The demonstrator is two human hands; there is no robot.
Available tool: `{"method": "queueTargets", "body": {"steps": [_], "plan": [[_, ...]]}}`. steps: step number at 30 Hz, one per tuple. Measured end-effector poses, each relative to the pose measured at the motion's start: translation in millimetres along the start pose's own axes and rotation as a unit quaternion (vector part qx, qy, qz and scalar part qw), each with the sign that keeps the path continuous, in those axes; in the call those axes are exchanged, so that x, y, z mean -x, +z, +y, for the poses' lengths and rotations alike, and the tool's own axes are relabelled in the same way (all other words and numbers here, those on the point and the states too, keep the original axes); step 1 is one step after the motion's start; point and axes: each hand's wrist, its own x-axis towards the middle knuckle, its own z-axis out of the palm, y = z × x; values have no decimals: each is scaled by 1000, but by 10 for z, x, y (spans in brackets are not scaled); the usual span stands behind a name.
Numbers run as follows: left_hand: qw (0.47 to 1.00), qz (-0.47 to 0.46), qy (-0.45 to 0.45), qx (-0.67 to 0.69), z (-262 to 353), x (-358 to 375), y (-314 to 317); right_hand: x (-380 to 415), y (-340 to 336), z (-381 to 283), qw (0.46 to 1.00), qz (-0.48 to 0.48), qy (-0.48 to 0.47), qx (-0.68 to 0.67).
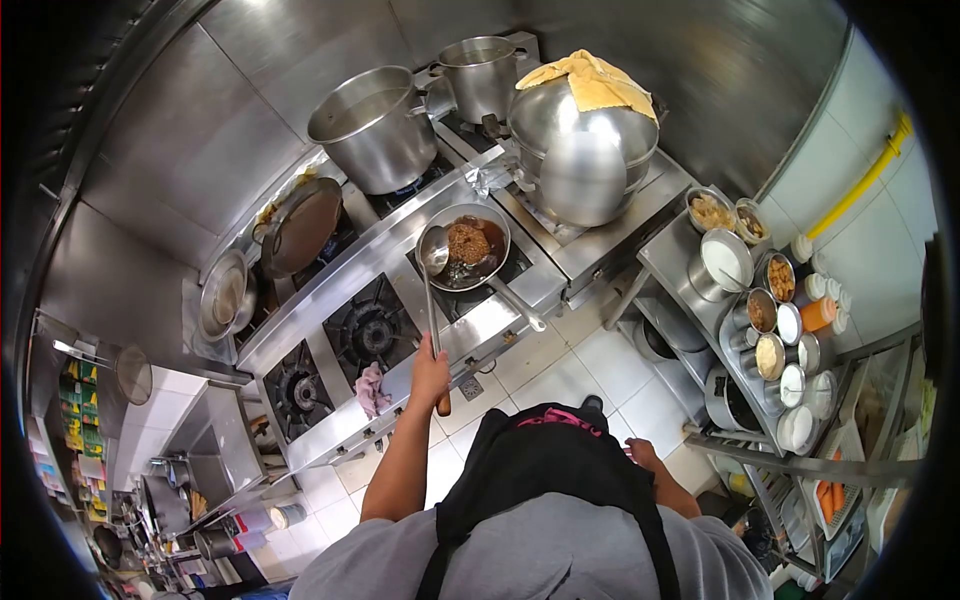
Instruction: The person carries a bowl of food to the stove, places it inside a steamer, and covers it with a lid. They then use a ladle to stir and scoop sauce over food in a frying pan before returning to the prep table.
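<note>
My left hand grips the wooden end of a long steel ladle. Its bowl hovers at the left rim of a frying pan on a stove burner. The pan holds brown noodles in dark sauce, and its handle points toward me. My right hand hangs at my side near the seasoning rack, fingers loosely apart and holding nothing.
Two stockpots stand at the back, beside stacked steel bowls topped with a yellow cloth. A wok rests further left. Two burners are bare, with a pink rag on the stove edge. Seasoning tins fill the right rack.
</note>
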Motion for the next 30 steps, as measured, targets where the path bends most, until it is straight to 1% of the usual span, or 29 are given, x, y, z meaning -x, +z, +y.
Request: {"method": "queueTargets", "body": {"steps": [1, 2, 3, 4, 5, 6, 7, 8, 9, 10, 11, 13, 15, 17, 18, 20, 21, 23, 24, 25, 27, 28, 30], "plan": [[1000, 4, -1, 3, 31, 35, 13, -15, -18, 31, 995, -22, -66, 69], [999, -8, -25, 18, 62, 69, 26, -40, -59, 43, 990, -46, -81, 103], [998, -19, -49, 34, 78, 86, 35, -82, -85, 40, 990, -48, -82, 109], [998, -15, -50, 37, 79, 84, 41, -69, -80, -11, 997, -45, -29, 54], [995, -35, -51, 73, 86, 73, 45, -63, -71, -60, 999, -42, 25, -3], [991, -56, -51, 107, 86, 64, 43, -52, -74, -95, 999, -52, 5, -4], [991, -56, -54, 107, 107, 47, 14, -54, -27, -144, 999, -17, 22, -35], [970, -82, -104, 205, 152, 7, -39, -9, -2, -223, 998, -6, 35, -46], [936, -108, -152, 300, 201, -32, -92, 42, -5, -310, 997, 7, 48, -58], [910, -106, -173, 361, 228, -67, -148, 17, -16, -347, 997, 1, 46, -66], [910, -108, -173, 360, 302, -60, -202, -5, -13, -388, 997, 2, 46, -67], [893, -103, -177, 402, 449, 0, -299, -36, 4, -458, 998, 4, 20, -53], [897, -103, -166, 397, 514, -5, -316, -37, 19, -503, 999, 2, 19, -48], [927, -121, -123, 332, 536, -78, -321, -40, 23, -530, 999, -4, 22, -43], [927, -118, -123, 335, 557, -127, -317, -39, 29, -543, 999, -4, 21, -39], [954, -118, -97, 259, 616, -220, -275, -49, 34, -520, 999, -15, 33, -25], [953, -116, -98, 262, 594, -261, -219, -51, 19, -506, 999, -15, 32, -21], [990, -49, -13, 130, 589, -303, -80, -28, 11, -512, 999, -22, 39, -16], [997, -19, -13, 72, 569, -295, -36, -20, 8, -514, 999, -18, 41, -20], [997, -19, -13, 73, 508, -308, -26, 0, 6, -525, 999, -17, 41, -20], [995, 32, 85, -38, 241, -362, 23, 18, -22, -523, 999, -13, 34, -26], [995, 30, 85, -38, 82, -375, 30, 33, -40, -519, 999, -12, 35, -27], [991, 26, 99, -86, -185, -366, 7, 42, -51, -515, 999, -4, 34, -23]]}}
